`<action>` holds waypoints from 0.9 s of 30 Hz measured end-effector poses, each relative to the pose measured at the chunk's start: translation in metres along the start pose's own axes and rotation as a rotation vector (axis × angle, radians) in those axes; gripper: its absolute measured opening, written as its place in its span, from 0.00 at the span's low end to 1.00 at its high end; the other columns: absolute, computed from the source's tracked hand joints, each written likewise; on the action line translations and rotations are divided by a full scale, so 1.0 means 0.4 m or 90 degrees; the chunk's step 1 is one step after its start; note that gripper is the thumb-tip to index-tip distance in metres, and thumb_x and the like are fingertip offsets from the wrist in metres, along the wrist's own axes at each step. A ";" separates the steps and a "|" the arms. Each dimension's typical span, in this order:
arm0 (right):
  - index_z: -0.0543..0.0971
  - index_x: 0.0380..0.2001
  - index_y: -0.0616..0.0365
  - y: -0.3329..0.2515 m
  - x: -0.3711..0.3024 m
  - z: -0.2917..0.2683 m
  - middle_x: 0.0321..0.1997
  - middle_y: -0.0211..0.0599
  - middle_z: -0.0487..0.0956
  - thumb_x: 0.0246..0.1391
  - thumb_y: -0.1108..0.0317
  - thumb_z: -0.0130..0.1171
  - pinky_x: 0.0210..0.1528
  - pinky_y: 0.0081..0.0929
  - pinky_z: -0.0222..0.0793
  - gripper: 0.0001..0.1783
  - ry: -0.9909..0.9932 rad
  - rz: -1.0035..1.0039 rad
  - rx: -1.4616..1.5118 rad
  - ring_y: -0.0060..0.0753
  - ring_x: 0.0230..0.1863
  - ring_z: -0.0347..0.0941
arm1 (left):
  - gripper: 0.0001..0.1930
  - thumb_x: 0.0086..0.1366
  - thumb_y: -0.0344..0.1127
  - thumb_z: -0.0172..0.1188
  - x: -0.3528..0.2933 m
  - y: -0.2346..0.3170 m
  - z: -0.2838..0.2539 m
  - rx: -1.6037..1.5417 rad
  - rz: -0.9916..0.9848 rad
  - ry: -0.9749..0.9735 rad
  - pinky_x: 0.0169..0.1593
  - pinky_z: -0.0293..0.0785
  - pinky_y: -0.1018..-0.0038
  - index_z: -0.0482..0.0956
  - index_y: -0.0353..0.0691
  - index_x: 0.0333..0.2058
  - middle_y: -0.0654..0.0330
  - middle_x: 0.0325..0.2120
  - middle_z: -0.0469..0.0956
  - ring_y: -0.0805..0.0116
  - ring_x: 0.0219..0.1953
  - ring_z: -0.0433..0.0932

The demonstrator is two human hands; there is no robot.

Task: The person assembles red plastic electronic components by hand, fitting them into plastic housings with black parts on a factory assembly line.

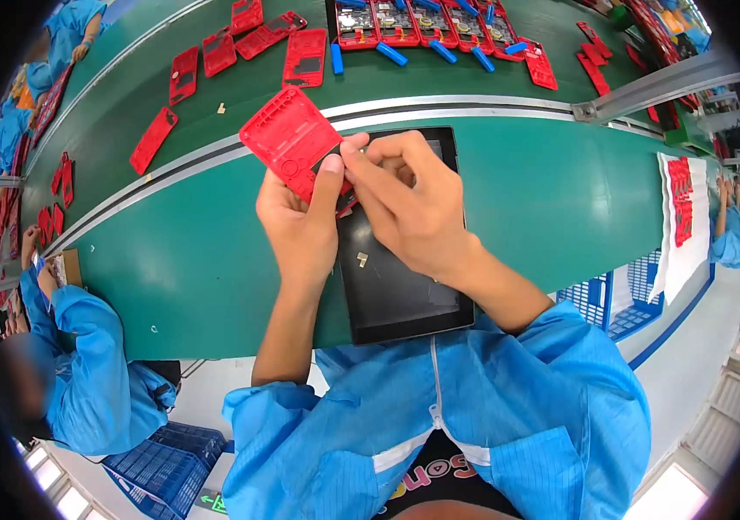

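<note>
A red plastic device cover [290, 130], its moulded inner side facing up, is tilted in my left hand [300, 230]. The left thumb presses on its lower part and the fingers support it from beneath. My right hand [417, 204] is at the cover's right edge, thumb and forefinger pinched together near the left thumb. Whatever may be between those fingertips is too small or hidden to make out. Below both hands lies a shallow black tray [404, 316] on the green table, with a small beige piece [362, 259] on it.
Beyond a metal rail [474, 111], a dark green belt [248, 82] carries several red covers [306, 59] and a rack of red-framed units with blue cylinders [391, 54]. A co-worker [97, 364] sits at left. Blue crates [166, 464] stand low left, another [634, 299] at right.
</note>
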State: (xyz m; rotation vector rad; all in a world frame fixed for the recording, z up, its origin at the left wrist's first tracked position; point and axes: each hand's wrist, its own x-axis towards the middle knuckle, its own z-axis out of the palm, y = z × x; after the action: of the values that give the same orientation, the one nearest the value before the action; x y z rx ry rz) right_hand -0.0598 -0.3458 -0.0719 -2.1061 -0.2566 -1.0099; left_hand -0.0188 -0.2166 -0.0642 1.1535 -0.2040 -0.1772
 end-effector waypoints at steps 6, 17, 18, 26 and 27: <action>0.83 0.37 0.66 -0.010 0.042 -0.027 0.29 0.30 0.83 0.58 0.76 0.69 0.30 0.16 0.73 0.05 -0.140 0.563 0.485 0.14 0.29 0.77 | 0.10 0.71 0.23 0.58 -0.004 0.000 -0.016 -0.003 0.009 0.015 0.51 0.83 0.70 0.75 0.26 0.48 0.45 0.44 0.85 0.63 0.46 0.86; 0.85 0.33 0.67 0.014 0.094 0.018 0.27 0.31 0.83 0.61 0.72 0.66 0.28 0.18 0.72 0.07 -0.207 0.549 0.514 0.15 0.26 0.76 | 0.09 0.71 0.27 0.59 0.049 0.017 -0.068 0.035 -0.009 0.051 0.42 0.84 0.67 0.77 0.30 0.47 0.48 0.41 0.85 0.63 0.39 0.86; 0.85 0.34 0.66 0.033 0.113 0.028 0.26 0.30 0.81 0.61 0.69 0.66 0.27 0.18 0.70 0.09 -0.222 0.538 0.462 0.16 0.25 0.76 | 0.10 0.71 0.30 0.60 0.071 0.036 -0.077 0.040 -0.077 0.032 0.39 0.83 0.69 0.77 0.32 0.47 0.50 0.40 0.86 0.64 0.37 0.86; 0.86 0.26 0.68 0.246 0.296 0.344 0.21 0.37 0.85 0.58 0.67 0.66 0.32 0.24 0.81 0.13 -0.399 0.454 0.168 0.27 0.23 0.85 | 0.21 0.69 0.44 0.63 0.386 0.062 -0.595 0.717 0.202 0.296 0.46 0.81 0.62 0.78 0.35 0.52 0.51 0.43 0.86 0.57 0.40 0.86; 0.85 0.30 0.71 0.225 0.312 0.394 0.26 0.41 0.87 0.58 0.68 0.66 0.34 0.26 0.82 0.13 -0.435 0.452 0.167 0.29 0.24 0.85 | 0.23 0.68 0.45 0.64 0.412 0.056 -0.699 0.928 0.293 0.328 0.50 0.79 0.59 0.77 0.36 0.54 0.48 0.46 0.83 0.53 0.46 0.84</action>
State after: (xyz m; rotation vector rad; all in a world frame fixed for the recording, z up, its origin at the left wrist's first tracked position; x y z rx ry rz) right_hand 0.1568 -0.3113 -0.0918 -1.9892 0.0404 0.1618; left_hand 0.2113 -0.0003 -0.1415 2.4857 -0.1134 0.8156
